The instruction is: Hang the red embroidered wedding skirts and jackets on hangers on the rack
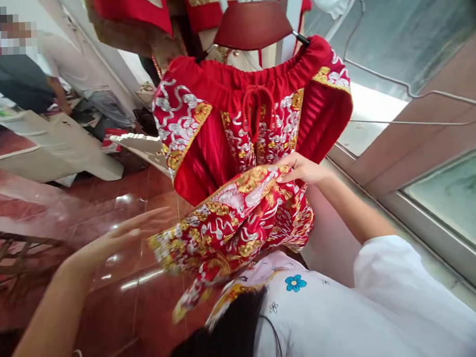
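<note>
A red skirt point(205, 148) with gold and silver embroidery hangs in front of me from a hanger point(254, 24) with a wide brown-red middle piece. Its gathered waistband has a thin red cord tied in a bow point(254, 97). My right hand point(302, 169) pinches the gold-edged upper border of an embroidered panel point(239, 209), lifting it so the cloth folds and slants down to the left. Slightly blurred, my left hand point(134, 229) is stretched out flat beside the panel's left end, fingers extended and holding nothing. The panel's lower tip dangles over the floor.
More red and gold garments point(138, 15) hang behind the skirt. A bare wire hanger point(410, 94) sticks out at the right, near a framed window point(449, 192). Another person point(50, 70) stands at a table at the far left. A wooden stool point(18, 256) is below.
</note>
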The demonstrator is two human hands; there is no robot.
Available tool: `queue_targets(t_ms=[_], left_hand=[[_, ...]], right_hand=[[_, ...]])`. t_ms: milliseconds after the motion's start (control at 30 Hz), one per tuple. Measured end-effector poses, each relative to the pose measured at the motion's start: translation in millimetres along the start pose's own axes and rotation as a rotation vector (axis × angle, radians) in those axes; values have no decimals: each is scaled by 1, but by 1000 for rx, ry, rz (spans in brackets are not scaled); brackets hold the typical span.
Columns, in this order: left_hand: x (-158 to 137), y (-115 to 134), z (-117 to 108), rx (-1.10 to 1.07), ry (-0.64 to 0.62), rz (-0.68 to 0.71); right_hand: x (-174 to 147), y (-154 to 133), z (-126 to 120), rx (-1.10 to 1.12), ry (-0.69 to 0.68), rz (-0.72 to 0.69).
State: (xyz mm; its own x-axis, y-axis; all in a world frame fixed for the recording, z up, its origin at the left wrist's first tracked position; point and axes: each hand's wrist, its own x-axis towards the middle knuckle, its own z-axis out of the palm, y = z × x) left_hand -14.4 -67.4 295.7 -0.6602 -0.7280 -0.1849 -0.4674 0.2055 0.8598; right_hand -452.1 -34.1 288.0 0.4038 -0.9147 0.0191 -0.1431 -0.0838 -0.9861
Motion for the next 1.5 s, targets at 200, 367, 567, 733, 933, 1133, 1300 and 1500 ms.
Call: queue_targets(t_ms=[200, 367, 567, 733, 933, 1133, 1300, 1500], left_hand=[[99, 26, 110, -111, 4, 185], [127, 30, 115, -424, 262, 137], [89, 55, 83, -335, 275, 275], [49, 41, 58, -215, 434, 314], [-2, 4, -1, -223, 1068, 114], [2, 11, -29, 77, 1398, 357], [42, 57, 17, 474, 797, 353], [55, 66, 28, 5, 420, 190]], right_hand=[[36, -16, 49, 22, -195, -73], [50, -24, 22, -36, -298, -37], [64, 65, 22, -187, -945, 289], [72, 122, 52, -184, -914, 327], [71, 51, 33, -292, -626, -17], [83, -19, 59, -89, -338, -74], [108, -66, 101, -184, -375, -172], [141, -88, 99, -189, -503, -196]])
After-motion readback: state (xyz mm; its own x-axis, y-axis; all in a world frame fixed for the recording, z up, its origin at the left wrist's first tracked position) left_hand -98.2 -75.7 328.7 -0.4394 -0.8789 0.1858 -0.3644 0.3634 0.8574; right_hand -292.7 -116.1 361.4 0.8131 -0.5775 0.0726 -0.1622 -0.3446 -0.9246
